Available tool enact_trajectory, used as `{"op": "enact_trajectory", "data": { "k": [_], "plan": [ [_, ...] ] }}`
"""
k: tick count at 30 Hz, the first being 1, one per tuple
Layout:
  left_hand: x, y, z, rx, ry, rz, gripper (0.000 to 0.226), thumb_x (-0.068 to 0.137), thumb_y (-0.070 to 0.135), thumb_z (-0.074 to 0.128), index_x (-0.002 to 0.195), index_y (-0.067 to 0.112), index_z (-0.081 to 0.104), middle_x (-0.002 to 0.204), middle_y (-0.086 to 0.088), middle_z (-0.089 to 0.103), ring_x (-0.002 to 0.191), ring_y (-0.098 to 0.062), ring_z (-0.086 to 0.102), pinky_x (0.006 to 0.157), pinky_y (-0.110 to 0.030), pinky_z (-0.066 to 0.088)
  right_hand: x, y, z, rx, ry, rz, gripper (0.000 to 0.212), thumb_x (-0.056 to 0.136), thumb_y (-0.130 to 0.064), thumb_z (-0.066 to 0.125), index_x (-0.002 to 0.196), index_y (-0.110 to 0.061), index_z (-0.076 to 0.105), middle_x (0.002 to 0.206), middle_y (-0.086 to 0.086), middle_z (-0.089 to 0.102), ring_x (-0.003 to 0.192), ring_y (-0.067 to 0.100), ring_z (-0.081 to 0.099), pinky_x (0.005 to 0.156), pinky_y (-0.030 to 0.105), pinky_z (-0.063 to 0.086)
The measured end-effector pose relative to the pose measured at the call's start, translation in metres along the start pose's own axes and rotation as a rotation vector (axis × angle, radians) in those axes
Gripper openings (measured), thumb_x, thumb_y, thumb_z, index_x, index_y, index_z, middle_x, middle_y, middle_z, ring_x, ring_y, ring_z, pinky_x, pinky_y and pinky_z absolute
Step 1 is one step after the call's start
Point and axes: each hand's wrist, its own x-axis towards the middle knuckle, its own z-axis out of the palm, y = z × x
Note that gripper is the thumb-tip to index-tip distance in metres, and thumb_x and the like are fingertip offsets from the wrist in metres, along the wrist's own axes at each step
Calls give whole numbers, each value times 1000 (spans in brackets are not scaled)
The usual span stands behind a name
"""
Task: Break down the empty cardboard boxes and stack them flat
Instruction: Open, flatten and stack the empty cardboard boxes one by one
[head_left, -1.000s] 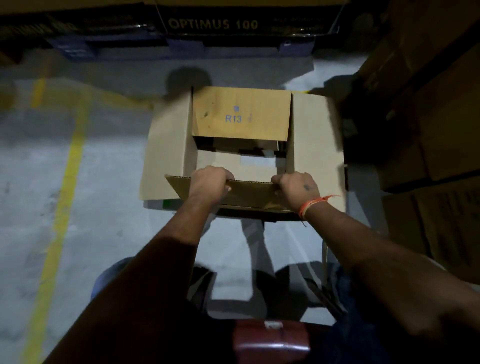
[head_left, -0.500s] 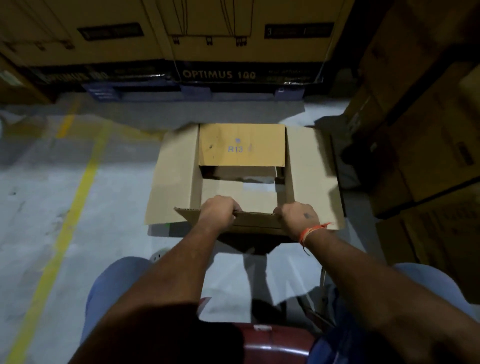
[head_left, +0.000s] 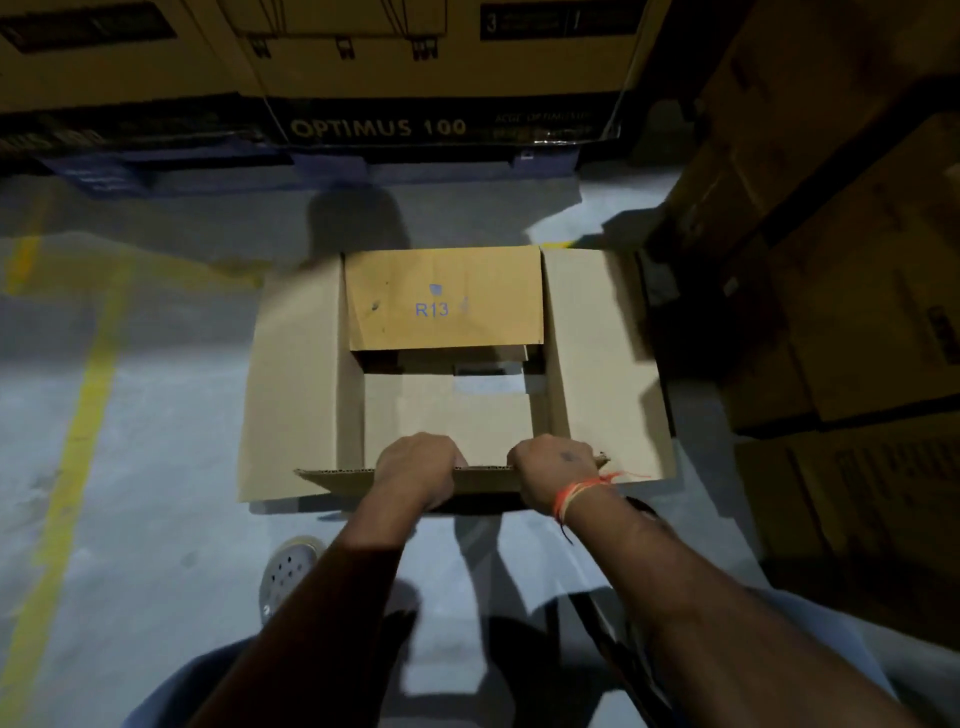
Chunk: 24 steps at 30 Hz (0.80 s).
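- On the grey floor (head_left: 156, 415) ahead of our knees sits the open cardboard box (head_left: 587, 364), between a yellow line (head_left: 78, 441) and stacked cartons (head_left: 857, 312).
- From the head view, our left hand (head_left: 418, 467) and right hand (head_left: 556, 465) both curl over the near flap (head_left: 337, 475), gripping its edge; we judge this pairing gives an even pull to fold or tear it down.
- We see plain brown board, side flaps spread flat, the far flap (head_left: 444, 299) stamped "R13", the bottom partly open.
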Motion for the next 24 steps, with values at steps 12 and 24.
{"op": "enact_trajectory", "data": {
  "k": [12, 24],
  "plan": [
    [1, -2, -16, -13, -114, 77, 29, 84, 19, 65, 104, 36, 77, 91, 5, 70, 85, -22, 63, 71, -29, 47, 8, 4, -26, -4, -203, -141, 35, 91, -14, 56, 124, -14, 66, 122, 14, 67, 113, 32, 63, 85, 34, 49],
    [-17, 5, 8, 30, -83, 61, 45, 83, 9, 55, 111, 38, 75, 107, -1, 72, 103, -27, 65, 78, -29, 49, -11, -5, 1, 24, -112, -80, 34, 87, -10, 55, 117, -16, 69, 117, 11, 69, 109, 33, 65, 86, 38, 56]
  ]
}}
